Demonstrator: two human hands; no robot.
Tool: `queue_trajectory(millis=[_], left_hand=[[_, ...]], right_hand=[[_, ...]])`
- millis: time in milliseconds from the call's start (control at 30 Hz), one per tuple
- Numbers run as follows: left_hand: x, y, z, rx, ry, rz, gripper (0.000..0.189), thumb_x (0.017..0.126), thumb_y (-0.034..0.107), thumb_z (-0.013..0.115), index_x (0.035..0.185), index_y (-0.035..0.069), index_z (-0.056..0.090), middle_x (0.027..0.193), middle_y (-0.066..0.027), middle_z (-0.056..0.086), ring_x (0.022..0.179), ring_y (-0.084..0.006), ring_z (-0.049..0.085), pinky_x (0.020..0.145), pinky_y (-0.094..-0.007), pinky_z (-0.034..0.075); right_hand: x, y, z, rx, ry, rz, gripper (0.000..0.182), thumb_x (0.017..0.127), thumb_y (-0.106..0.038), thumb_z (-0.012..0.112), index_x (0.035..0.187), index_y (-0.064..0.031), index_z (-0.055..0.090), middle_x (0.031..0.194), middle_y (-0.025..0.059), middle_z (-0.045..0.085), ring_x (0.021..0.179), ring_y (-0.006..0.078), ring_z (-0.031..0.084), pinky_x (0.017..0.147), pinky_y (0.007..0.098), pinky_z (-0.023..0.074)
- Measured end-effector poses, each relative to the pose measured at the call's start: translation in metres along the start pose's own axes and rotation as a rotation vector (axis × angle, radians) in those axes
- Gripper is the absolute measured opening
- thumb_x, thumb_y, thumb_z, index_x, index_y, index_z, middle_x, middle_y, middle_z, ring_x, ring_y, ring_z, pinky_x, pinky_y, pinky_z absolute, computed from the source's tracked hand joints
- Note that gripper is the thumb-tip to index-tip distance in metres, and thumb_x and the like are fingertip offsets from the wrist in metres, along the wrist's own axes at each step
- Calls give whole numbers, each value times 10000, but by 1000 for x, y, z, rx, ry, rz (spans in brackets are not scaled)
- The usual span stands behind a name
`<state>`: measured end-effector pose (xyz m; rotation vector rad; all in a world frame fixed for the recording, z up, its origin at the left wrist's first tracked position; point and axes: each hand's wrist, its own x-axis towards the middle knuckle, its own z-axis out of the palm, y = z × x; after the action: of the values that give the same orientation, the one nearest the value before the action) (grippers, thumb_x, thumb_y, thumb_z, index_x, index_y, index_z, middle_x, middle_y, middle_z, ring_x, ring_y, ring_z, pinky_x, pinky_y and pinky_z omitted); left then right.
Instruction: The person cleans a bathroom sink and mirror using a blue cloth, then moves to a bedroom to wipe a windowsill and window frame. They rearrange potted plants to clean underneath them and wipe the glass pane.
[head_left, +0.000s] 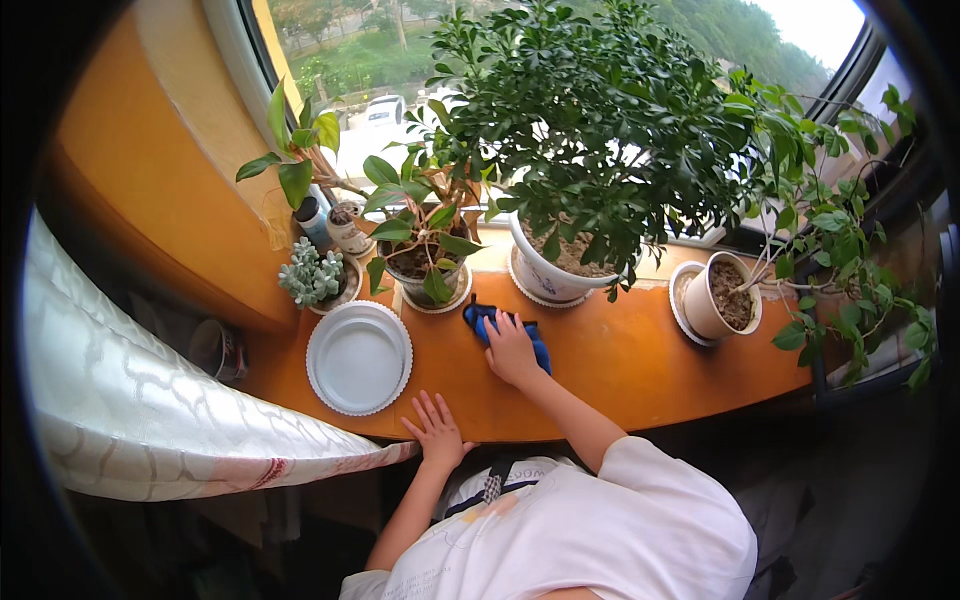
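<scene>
My right hand (513, 349) lies palm down on a blue cloth (541, 349) with a dark edge, pressed against the orange-brown wooden windowsill (607, 367). The cloth pokes out around the fingers, and its middle is hidden beneath them. At the front edge of the sill rests my left hand (438, 435), fingers apart and nothing in it. Just up and left of that hand is a pale round plant saucer (360, 397) with a scalloped rim and no pot on it. A white pot (541, 266) with a big leafy shrub (600, 112) stands behind the cloth on its own saucer.
Along the window stand a leafy plant in a pot (420, 262), a succulent (311, 274), a small white pot (348, 229) and a blue bottle (311, 221). At right, a beige pot (712, 300) holds a trailing plant. A light curtain (187, 420) hangs at left.
</scene>
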<state>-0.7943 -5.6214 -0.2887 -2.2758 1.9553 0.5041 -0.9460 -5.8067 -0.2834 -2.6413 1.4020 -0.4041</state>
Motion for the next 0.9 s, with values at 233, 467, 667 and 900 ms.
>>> queue_trajectory(millis=[233, 467, 667, 900], left_hand=[[-1, 4, 1, 25, -30, 15, 1320, 647, 585, 773, 1469, -86, -12, 1520, -332, -122, 1412, -499, -106, 1034, -734, -6], [0, 1, 2, 44, -80, -25, 1347, 641, 611, 764, 1469, -83, -40, 1519, -328, -143, 1412, -494, -125, 1037, -728, -1], [1, 4, -1, 23, -64, -51, 1333, 624, 598, 777, 1481, -58, -4, 1538, -298, -104, 1428, -463, -96, 1050, -723, -8], [3, 7, 1, 47, 16, -32, 1338, 588, 608, 785, 1483, -57, 48, 1543, -299, -43, 1432, -461, -60, 1051, -723, -1]], right_hand=[[-139, 117, -54, -188, 111, 408, 606, 838, -263, 566, 1331, 65, 437, 1518, 206, 267, 1415, 332, 243, 1128, 547, 178], [-159, 137, -58, -160, 205, 254, 505, 702, -53, 614, 1203, -30, 563, 1321, 116, 530, 1072, 296, 525, 887, 414, 432], [-31, 45, -42, 253, 317, 126, 418, 784, -30, 570, 1185, -143, 587, 1262, 64, 545, 1091, 313, 514, 923, 440, 427], [152, 19, 5, 48, 388, 283, 364, 793, -50, 576, 1152, -98, 615, 1129, 105, 577, 1011, 316, 550, 875, 421, 461]])
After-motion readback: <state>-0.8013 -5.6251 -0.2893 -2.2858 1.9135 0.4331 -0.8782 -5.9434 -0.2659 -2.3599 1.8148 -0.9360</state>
